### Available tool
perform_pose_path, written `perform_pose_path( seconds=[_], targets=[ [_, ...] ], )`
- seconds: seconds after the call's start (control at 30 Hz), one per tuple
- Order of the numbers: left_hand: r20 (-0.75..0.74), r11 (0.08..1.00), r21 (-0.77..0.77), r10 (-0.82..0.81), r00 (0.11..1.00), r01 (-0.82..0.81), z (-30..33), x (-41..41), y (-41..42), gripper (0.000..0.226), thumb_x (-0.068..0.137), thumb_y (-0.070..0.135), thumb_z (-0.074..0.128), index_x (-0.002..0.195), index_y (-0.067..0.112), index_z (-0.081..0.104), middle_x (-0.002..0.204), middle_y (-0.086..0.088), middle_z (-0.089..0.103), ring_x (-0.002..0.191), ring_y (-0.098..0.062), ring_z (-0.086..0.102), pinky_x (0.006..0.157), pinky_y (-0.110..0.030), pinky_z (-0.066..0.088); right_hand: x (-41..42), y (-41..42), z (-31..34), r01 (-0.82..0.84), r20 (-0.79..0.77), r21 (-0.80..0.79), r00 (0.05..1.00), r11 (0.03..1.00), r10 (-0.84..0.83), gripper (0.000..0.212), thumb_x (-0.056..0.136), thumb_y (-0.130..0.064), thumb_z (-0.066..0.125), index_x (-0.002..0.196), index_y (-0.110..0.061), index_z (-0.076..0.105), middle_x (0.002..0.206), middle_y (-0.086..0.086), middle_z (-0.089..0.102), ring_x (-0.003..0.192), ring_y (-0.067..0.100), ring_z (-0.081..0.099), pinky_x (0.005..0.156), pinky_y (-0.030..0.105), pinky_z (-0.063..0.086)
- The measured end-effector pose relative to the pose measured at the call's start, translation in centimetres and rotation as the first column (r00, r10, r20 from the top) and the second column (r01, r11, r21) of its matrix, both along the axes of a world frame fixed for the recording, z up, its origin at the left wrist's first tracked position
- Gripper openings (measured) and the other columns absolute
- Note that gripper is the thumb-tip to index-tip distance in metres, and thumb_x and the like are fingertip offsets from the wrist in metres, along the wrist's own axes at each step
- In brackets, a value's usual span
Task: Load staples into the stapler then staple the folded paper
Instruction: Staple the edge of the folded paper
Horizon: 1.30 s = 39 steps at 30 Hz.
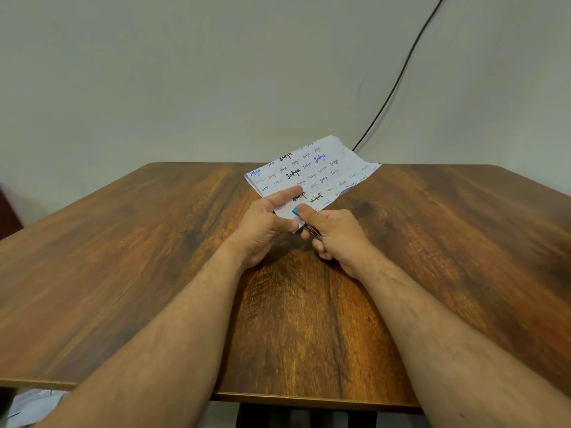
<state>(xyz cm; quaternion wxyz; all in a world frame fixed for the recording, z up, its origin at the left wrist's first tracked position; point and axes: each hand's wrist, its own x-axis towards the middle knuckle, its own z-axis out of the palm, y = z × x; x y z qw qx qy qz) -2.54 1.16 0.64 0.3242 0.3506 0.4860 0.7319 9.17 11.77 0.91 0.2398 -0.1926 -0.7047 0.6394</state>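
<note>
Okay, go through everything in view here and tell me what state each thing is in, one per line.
Folded paper: folded, lifted off the table at its near corner, covered in handwriting.
Stapler: blue, mostly hidden, clamped over the paper's near corner.
Left hand: pinching the paper.
Right hand: gripping the stapler, thumb on top.
Table: bare wood.
Cable: hanging down the wall.

Paper (312, 171): white, repeated handwritten words in black, blue, purple, red. Stapler (296, 210): blue top. Table (154, 257): brown woodgrain. Cable (398, 75): black. Wall (185, 72): pale grey-green.
</note>
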Motion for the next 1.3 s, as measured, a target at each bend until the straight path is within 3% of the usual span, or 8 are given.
perform_pose_path(
  seconds=[0.2,0.4,0.73,0.8,0.9,1.1,1.3],
  targets=[
    [-0.019,1.0,-0.027,0.001,1.0,-0.002,0.2,0.4,-0.2,0.069,0.08,-0.031,0.048,0.137,0.006,0.06,0.135,-0.01,0.061,0.11,-0.024,0.067,0.072,-0.023,0.059,0.1,0.4,-0.2,0.007,0.029,0.036,1.0,0.999,-0.008,0.062,0.087,-0.051,0.071,0.092,0.011,0.069,0.074,0.02,0.057,0.046,0.013,0.039,0.039,0.021,0.031],
    [-0.022,0.999,-0.019,0.031,0.999,-0.032,0.4,0.5,0.0,0.061,0.085,-0.025,0.039,0.138,0.0,0.057,0.141,-0.016,0.057,0.118,-0.025,0.063,0.077,-0.021,0.057,0.3,0.5,-0.1,0.001,0.033,0.045,0.999,0.999,-0.002,0.055,0.088,-0.05,0.071,0.086,0.005,0.072,0.067,0.015,0.059,0.043,0.013,0.041,0.039,0.022,0.033],
    [-0.049,0.998,-0.022,0.061,0.997,-0.062,0.4,0.8,-0.3,0.063,0.084,-0.028,0.039,0.135,0.001,0.061,0.139,-0.018,0.06,0.103,-0.017,0.07,0.071,-0.019,0.056,0.4,0.4,-0.2,0.007,0.027,0.054,1.0,0.999,-0.008,0.049,0.087,-0.05,0.072,0.07,-0.004,0.069,0.05,0.008,0.053,0.039,0.015,0.039,0.038,0.022,0.033],
    [-0.043,0.998,-0.01,0.065,0.997,-0.065,0.4,0.8,-0.2,0.063,0.082,-0.029,0.04,0.132,0.003,0.063,0.138,-0.018,0.06,0.101,-0.018,0.07,0.07,-0.019,0.056,0.5,0.2,0.0,0.022,0.011,0.027,1.0,0.999,-0.022,0.047,0.088,-0.049,0.072,0.072,-0.005,0.069,0.051,0.005,0.057,0.038,0.012,0.041,0.037,0.022,0.033],
    [-0.047,0.993,-0.003,0.117,0.992,-0.117,0.2,0.3,-0.1,0.067,0.076,-0.029,0.04,0.124,0.008,0.069,0.139,-0.016,0.059,0.116,-0.027,0.065,0.072,-0.022,0.058,0.5,0.0,0.4,0.065,-0.023,-0.052,0.998,0.997,-0.066,0.042,0.089,-0.049,0.071,0.077,-0.009,0.069,0.061,0.005,0.063,0.04,0.011,0.042,0.037,0.02,0.032],
    [-0.061,0.961,-0.023,0.275,0.959,-0.277,-0.3,-0.5,0.3,0.061,0.049,-0.008,0.047,0.092,0.016,0.084,0.135,-0.016,0.063,0.124,-0.031,0.059,0.093,-0.036,0.057,0.8,1.0,1.0,0.205,-0.054,-0.127,0.976,0.971,-0.213,0.037,0.089,-0.046,0.071,0.087,-0.01,0.068,0.058,0.0,0.066,0.041,0.01,0.039,0.037,0.019,0.026],
    [-0.068,0.957,-0.065,0.278,0.958,-0.282,0.0,-0.5,0.0,0.064,0.067,-0.023,0.041,0.093,0.016,0.084,0.144,-0.01,0.054,0.126,-0.029,0.056,0.074,-0.026,0.057,0.8,1.4,0.7,0.212,-0.028,-0.11,0.976,0.971,-0.217,0.04,0.088,-0.046,0.073,0.084,-0.006,0.069,0.064,0.003,0.067,0.042,0.011,0.037,0.039,0.02,0.026]
  ],
)
